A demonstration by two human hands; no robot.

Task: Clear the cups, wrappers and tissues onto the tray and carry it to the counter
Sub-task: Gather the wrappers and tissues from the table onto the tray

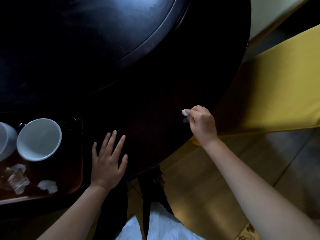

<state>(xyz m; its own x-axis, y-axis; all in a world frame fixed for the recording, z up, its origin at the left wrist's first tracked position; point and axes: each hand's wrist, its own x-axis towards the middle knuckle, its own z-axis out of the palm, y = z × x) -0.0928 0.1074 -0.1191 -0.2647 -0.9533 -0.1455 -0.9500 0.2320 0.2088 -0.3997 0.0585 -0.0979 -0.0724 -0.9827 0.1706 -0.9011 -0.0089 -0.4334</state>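
My right hand (201, 122) is pinched shut on a small wad of white tissue (185, 112), thumb and forefinger closed on it just above the dark table (155, 80); a faint pale reflection lies on the glossy top directly beneath. My left hand (108, 160) lies flat on the table, fingers spread, gripping nothing, just beside the right-hand rim of the tray (78, 170).

The tray sits at the near left of the table. On it: one white cup (39, 139) standing upright, empty as far as I can see; a second white cup (6, 141) touching or nearly touching it, cut off by the frame edge; a crumpled clear wrapper (14, 177); and another white tissue ball (47, 186) toward the near edge. I see no further litter on the visible table, though much of the top is too dark to vouch for.

Handling assessment. The tissue is soft and nearly weightless; a fingertip pinch suffices, and it should be let go low over the tray so it does not drift. The cups appear ceramic, hence heavy relative to the rest, breakable, and liable to slide on a smooth tray. When the tray is lifted I judge it should be taken at two opposite rims and kept level, since the load sits toward one end. The wrapper and tissues are light enough to blow off in transit.

Progress: collection appears nearly complete; carrying not yet begun.
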